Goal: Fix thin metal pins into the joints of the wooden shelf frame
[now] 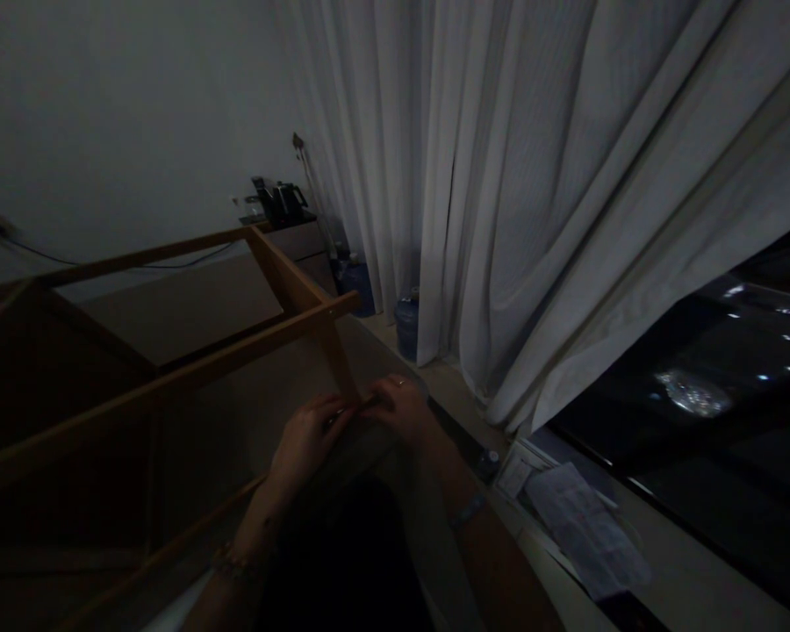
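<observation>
- Head view, centre: the left hand (306,439) and the right hand (405,411) are brought together at the free end of a wooden leg (339,351), fingers curled towards it. Whether the leg or some small part is pinched cannot be told in the dim light.
- Head view, left: the leg is joined to a wooden frame (190,373) lying tilted across the left of the picture.
- Step in hand, as judged: fine finger work at the leg's tip. The next move would call for the frame to be kept steady and for a close, careful pinch.
- Head view, surroundings: a curtain (533,219) is seen across the upper right, a kettle (288,202) at upper centre-left, papers (583,527) at lower right.
</observation>
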The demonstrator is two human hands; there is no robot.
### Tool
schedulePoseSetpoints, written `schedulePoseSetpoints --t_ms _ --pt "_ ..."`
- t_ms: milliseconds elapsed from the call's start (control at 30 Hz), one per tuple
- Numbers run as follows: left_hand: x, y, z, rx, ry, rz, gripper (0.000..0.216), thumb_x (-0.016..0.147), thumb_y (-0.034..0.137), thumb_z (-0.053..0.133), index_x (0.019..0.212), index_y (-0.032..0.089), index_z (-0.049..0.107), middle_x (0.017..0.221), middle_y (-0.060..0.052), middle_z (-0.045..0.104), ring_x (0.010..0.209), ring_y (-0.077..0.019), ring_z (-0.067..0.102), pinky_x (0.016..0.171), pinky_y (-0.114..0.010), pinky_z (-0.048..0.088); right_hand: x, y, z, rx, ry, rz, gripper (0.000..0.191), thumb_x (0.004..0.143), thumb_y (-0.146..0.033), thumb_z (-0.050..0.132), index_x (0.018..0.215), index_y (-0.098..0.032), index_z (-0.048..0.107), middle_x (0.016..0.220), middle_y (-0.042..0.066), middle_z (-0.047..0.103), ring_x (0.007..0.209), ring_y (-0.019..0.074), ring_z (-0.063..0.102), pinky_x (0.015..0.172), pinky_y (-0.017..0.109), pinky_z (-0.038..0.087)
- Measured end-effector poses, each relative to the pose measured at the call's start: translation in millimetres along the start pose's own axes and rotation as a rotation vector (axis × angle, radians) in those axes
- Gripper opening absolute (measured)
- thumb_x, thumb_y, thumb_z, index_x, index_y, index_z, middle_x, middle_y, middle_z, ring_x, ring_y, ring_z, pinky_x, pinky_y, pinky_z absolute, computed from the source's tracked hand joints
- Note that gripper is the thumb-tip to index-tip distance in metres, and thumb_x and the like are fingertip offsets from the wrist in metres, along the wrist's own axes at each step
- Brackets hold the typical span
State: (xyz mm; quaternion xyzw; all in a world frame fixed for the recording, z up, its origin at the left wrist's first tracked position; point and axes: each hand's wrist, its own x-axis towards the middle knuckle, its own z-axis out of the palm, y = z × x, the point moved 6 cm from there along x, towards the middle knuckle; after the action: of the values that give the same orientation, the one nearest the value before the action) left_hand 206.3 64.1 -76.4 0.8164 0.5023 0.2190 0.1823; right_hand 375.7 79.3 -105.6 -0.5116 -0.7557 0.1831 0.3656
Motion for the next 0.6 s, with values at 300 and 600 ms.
schedulePoseSetpoints --t_ms 300,600 --pt "-0.8 4.0 -0.9 -0.050 -0.040 -0.023 0.037 0.099 0.044 0.045 0.112 0.027 0.075 0.107 -0.004 0.077 0.096 -0.0220 0.072 0.083 -0.030 0.054 21.2 2.1 -1.3 0.065 -0.230 -0.083 0.024 0.077 -0.033 0.084 0.086 -0.021 0.065 0.072 -0.008 0.059 0.068 0.0107 0.053 0.062 0.021 0.035" --pt "-0.5 3.3 1.1 -0.060 -0.064 -0.071 0.036 0.098 0.044 0.044 0.112 0.024 0.072 0.117 -0.006 0.075 0.103 -0.0241 0.071 0.088 -0.033 0.052 17.7 4.7 -0.1 0.066 -0.205 -0.021 0.030 0.079 -0.041 0.082 0.090 -0.021 0.063 0.072 -0.007 0.055 0.067 0.0114 0.049 0.062 0.023 0.030"
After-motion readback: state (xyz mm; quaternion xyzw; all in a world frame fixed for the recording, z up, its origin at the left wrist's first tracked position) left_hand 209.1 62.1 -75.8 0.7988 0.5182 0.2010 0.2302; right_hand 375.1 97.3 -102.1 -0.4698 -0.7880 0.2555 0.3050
